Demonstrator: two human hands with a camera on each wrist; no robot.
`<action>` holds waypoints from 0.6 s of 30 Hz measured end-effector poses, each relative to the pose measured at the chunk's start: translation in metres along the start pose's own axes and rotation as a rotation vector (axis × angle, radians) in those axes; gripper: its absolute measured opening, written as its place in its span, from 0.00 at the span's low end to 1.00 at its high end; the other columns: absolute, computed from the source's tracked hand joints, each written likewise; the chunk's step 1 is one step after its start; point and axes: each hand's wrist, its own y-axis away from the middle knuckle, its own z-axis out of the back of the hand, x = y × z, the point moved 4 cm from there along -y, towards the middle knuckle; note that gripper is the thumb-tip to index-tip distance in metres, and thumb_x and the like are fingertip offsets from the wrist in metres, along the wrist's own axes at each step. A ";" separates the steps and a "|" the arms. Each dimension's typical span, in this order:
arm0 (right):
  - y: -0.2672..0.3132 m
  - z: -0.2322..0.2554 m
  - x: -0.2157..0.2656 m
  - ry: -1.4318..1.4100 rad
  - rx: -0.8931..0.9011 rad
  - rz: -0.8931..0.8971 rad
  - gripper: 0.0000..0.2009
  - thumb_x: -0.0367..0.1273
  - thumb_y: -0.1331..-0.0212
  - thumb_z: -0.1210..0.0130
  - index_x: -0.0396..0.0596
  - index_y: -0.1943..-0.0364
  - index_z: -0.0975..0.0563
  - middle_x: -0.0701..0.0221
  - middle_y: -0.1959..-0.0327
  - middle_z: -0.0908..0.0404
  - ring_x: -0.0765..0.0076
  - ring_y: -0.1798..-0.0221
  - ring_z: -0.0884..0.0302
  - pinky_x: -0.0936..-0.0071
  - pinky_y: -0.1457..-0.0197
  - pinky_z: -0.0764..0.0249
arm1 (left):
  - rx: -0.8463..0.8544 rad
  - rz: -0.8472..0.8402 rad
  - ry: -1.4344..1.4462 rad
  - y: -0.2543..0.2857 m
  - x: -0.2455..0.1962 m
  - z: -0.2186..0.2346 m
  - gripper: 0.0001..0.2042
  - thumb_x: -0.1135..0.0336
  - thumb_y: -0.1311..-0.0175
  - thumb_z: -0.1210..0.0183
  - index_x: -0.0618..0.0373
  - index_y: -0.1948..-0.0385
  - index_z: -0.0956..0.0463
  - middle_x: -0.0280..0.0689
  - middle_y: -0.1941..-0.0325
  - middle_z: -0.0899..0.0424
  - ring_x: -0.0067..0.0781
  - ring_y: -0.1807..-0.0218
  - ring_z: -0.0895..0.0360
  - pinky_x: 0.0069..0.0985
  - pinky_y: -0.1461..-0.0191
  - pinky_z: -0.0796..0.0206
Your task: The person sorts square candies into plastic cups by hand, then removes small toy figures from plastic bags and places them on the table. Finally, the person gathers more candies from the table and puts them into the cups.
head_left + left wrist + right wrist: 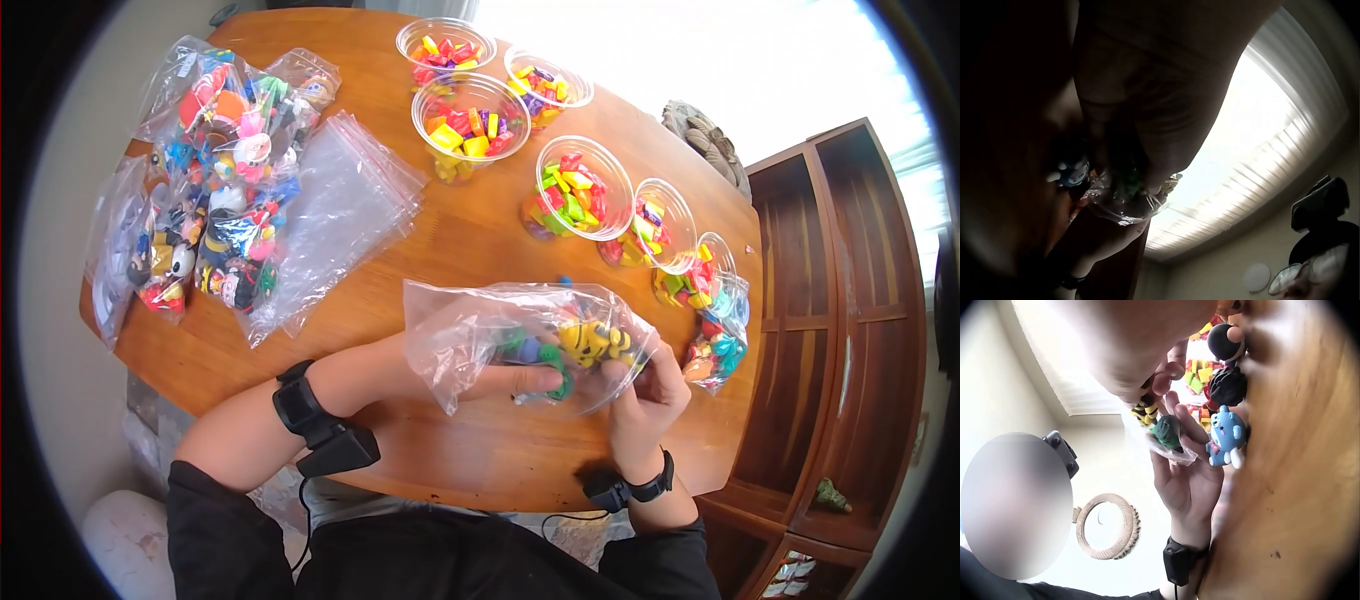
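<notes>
A clear plastic bag [450,325] is held up over the near part of the table. Inside it show a yellow toy figure with black stripes [593,342] and a green toy figure [553,368]. My left hand [505,380] supports the bag from below, its thumb over the green figure. At the bag's right end my right hand [650,395] pinches the plastic beside the yellow figure. The right wrist view shows a light-blue toy bear [1227,434] on the table, close behind my left hand. The left wrist view is mostly dark.
Filled bags of toy figures [225,200] lie at the left, beside a stack of flat zip bags [345,215]. Several clear cups of wrapped candy, such as one cup [470,90], line the far side. Another filled bag [718,345] lies right, near a wooden shelf [840,300].
</notes>
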 end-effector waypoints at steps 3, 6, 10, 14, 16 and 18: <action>-0.002 -0.004 0.011 0.098 0.097 0.146 0.25 0.17 0.32 0.31 0.28 0.33 0.24 0.51 0.36 0.14 0.57 0.35 0.14 0.63 0.31 0.19 | -0.014 -0.003 0.057 -0.002 0.002 -0.001 0.21 0.54 0.27 0.26 0.61 0.44 0.15 0.41 0.48 0.10 0.34 0.51 0.15 0.33 0.41 0.23; 0.003 -0.009 0.017 0.034 0.082 0.199 0.22 0.19 0.30 0.32 0.29 0.35 0.25 0.47 0.32 0.15 0.51 0.30 0.15 0.56 0.27 0.21 | 0.000 0.079 0.070 -0.001 0.005 0.001 0.21 0.53 0.27 0.26 0.59 0.43 0.15 0.41 0.47 0.10 0.34 0.48 0.14 0.34 0.41 0.23; -0.006 -0.006 0.018 0.203 0.182 0.261 0.19 0.22 0.31 0.31 0.34 0.39 0.21 0.44 0.33 0.16 0.45 0.34 0.13 0.51 0.27 0.22 | 0.041 -0.014 -0.041 -0.001 0.009 -0.002 0.23 0.52 0.24 0.29 0.57 0.37 0.17 0.41 0.41 0.11 0.33 0.40 0.15 0.34 0.37 0.23; -0.017 -0.009 0.033 0.335 0.126 0.402 0.16 0.26 0.26 0.35 0.36 0.38 0.20 0.45 0.35 0.17 0.46 0.39 0.12 0.52 0.33 0.18 | 0.000 0.173 0.425 0.001 0.004 -0.002 0.26 0.51 0.18 0.36 0.55 0.27 0.25 0.40 0.35 0.13 0.35 0.31 0.17 0.34 0.27 0.25; -0.017 -0.005 0.018 0.131 0.070 0.317 0.19 0.29 0.26 0.37 0.36 0.36 0.23 0.50 0.38 0.20 0.51 0.39 0.16 0.62 0.39 0.18 | -0.062 0.393 0.922 0.003 0.004 0.004 0.31 0.51 0.16 0.40 0.54 0.19 0.35 0.46 0.23 0.21 0.43 0.22 0.22 0.43 0.19 0.30; -0.026 -0.001 0.013 0.369 0.185 0.240 0.23 0.28 0.32 0.32 0.39 0.35 0.23 0.52 0.40 0.20 0.52 0.43 0.17 0.61 0.38 0.21 | -0.072 0.318 0.929 -0.001 0.006 0.010 0.32 0.49 0.14 0.45 0.56 0.18 0.38 0.49 0.22 0.22 0.43 0.23 0.22 0.45 0.19 0.30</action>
